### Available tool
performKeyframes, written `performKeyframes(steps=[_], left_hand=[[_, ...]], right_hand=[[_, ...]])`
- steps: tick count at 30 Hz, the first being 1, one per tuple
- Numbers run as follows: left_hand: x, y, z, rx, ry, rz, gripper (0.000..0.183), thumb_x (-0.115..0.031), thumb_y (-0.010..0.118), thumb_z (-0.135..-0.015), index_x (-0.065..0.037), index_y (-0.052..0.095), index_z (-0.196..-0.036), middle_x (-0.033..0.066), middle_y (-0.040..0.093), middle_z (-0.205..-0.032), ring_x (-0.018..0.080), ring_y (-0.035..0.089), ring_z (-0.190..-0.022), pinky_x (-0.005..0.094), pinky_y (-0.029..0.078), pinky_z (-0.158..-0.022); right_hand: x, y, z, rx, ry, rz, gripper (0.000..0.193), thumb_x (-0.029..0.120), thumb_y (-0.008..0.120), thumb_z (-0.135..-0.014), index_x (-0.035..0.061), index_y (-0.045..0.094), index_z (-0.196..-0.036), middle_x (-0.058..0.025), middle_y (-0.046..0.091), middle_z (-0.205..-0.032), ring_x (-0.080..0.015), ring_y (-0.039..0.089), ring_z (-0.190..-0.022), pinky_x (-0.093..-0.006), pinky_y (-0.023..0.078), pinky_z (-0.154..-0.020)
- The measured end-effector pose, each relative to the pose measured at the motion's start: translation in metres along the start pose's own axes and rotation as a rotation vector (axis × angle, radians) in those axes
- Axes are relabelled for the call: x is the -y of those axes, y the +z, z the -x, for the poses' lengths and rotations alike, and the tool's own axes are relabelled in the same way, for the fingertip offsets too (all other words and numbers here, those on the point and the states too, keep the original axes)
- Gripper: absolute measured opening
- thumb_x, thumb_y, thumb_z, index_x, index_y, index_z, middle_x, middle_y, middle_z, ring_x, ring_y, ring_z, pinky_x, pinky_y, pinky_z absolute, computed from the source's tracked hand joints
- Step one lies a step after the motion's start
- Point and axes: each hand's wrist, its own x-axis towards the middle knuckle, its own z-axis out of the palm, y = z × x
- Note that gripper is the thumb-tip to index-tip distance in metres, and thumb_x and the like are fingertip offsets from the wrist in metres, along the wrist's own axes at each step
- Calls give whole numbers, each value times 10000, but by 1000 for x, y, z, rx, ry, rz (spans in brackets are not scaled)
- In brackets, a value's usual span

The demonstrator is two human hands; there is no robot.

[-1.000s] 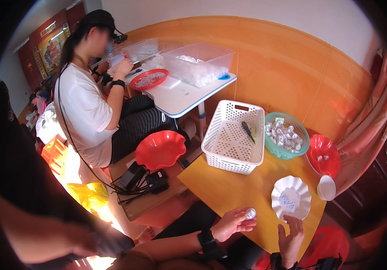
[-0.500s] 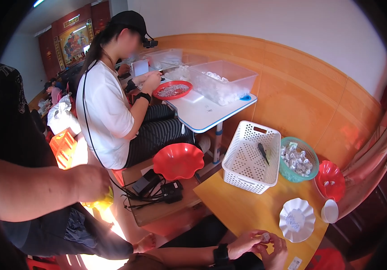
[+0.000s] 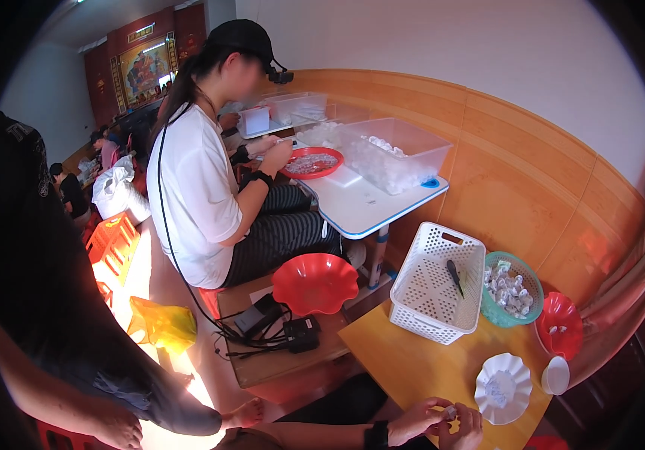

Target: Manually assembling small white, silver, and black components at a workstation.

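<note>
My left hand (image 3: 414, 421) and my right hand (image 3: 464, 430) meet at the lower edge, over the near side of the wooden table (image 3: 405, 360). Their fingertips are pinched together around a small whitish piece (image 3: 450, 412); what kind of piece it is, I cannot make out. Just right of my hands sits a white scalloped bowl (image 3: 504, 371) with small pale bits in it. A black band wraps my left wrist.
A white perforated basket (image 3: 420, 319) with a dark-handled tool inside, a green basket (image 3: 538, 300) of wrapped white pieces, a red bowl (image 3: 562, 341) and a white cup (image 3: 555, 376) stand around the table. A co-worker (image 3: 195, 180) sits ahead; another person (image 3: 30, 285) is at left.
The view has shifted, so the scene sits lower and further right. The person at left has let go of the yellow bag, which now rests on the floor. My hands remain together around the piece.
</note>
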Motion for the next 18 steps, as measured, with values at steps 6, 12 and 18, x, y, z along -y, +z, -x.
performKeyframes(steps=[6, 12, 18], left_hand=[[-1, -1, 0, -18, 12, 29, 369, -245, 553, -939, -33, 469, -1229, 76, 597, -1085, 150, 590, -1024, 292, 527, -818], [-14, 6, 3, -13, -9, 25, 369, -241, 560, -936, -37, 472, -1230, 72, 602, -1097, 150, 592, -1022, 280, 527, -804], [-8, -3, -1, 17, 25, -5, 367, -235, 551, -941, -30, 465, -1232, 86, 600, -1120, 163, 591, -1039, 292, 526, -825]], right_hand=[[5, -3, -4, 43, -2, -25, 315, 123, 661, -736, 28, 625, -1035, -164, 628, -997, -348, 591, -923, -420, 481, -813], [1, 4, -5, 4, -8, 17, 352, 120, 669, -722, 29, 610, -1057, -171, 622, -981, -355, 591, -912, -429, 481, -801], [2, 3, -6, -8, 0, 11, 307, 112, 677, -714, 35, 610, -1003, -165, 619, -936, -349, 592, -870, -437, 484, -764]])
